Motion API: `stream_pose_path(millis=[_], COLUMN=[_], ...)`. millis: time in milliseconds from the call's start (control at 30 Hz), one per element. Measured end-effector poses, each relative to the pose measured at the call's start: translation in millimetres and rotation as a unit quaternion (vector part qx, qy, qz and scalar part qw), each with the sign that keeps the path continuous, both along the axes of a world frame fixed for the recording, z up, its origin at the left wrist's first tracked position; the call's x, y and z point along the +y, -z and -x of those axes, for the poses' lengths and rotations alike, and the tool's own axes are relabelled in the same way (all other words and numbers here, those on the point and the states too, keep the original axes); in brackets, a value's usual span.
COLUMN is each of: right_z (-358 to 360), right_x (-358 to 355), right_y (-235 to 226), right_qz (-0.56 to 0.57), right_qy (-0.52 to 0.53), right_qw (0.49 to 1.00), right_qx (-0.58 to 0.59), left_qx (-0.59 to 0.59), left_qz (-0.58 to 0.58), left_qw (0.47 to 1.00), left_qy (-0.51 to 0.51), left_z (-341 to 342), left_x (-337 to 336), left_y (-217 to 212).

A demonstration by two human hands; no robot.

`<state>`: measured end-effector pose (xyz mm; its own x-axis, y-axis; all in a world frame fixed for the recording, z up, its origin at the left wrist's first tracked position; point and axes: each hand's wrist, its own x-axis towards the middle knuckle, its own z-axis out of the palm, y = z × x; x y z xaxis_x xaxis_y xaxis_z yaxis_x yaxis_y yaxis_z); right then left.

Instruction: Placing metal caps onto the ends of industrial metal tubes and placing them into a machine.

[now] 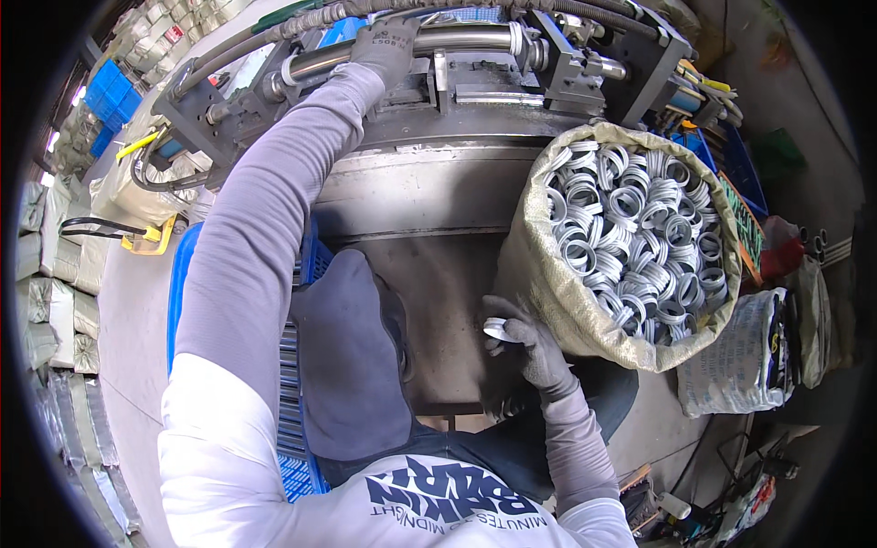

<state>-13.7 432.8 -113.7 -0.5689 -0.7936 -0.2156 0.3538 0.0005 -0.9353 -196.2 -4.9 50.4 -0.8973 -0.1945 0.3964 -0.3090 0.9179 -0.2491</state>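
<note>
My left hand point(385, 51), in a grey glove, reaches far forward to a machine. It lies over a shiny metal tube point(466, 38), with its fingers curled over the far side and their tips hidden. White rings sit on the tube towards its ends, one ring point(517, 39) at the right and another ring point(288, 70) at the left. Low in front of me, my right hand point(541, 354), also gloved in grey, pinches a white ring point(497, 330) between thumb and fingers. Just beyond it stands a woven sack point(534, 265) full of similar white and metallic rings point(630, 203).
The machine's dark metal frame point(653, 68) and hoses span the far side. A blue crate point(290, 402) stands by my left leg, partly under grey cloth. Stacked wrapped bundles point(59, 320) line the left. A printed sack point(735, 356) lies at right.
</note>
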Motion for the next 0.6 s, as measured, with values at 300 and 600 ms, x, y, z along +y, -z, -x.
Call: stream_pose_path(millis=[300,600], right_z=[0.9,-3.1], right_x=[2.0,-4.1], right_y=[33.7,38.9], right_qz=[-0.036,0.007], right_qy=[0.058,0.068], right_qw=[0.992,0.982], right_qx=[-0.104,-0.174], left_qx=[0.104,0.034], left_qz=[0.007,-0.158], left_qw=[0.979,0.983], left_qy=[0.172,-0.092], left_z=[-62.9,-400.3], left_x=[14.1,-137.6], left_y=[49.3,211.6])
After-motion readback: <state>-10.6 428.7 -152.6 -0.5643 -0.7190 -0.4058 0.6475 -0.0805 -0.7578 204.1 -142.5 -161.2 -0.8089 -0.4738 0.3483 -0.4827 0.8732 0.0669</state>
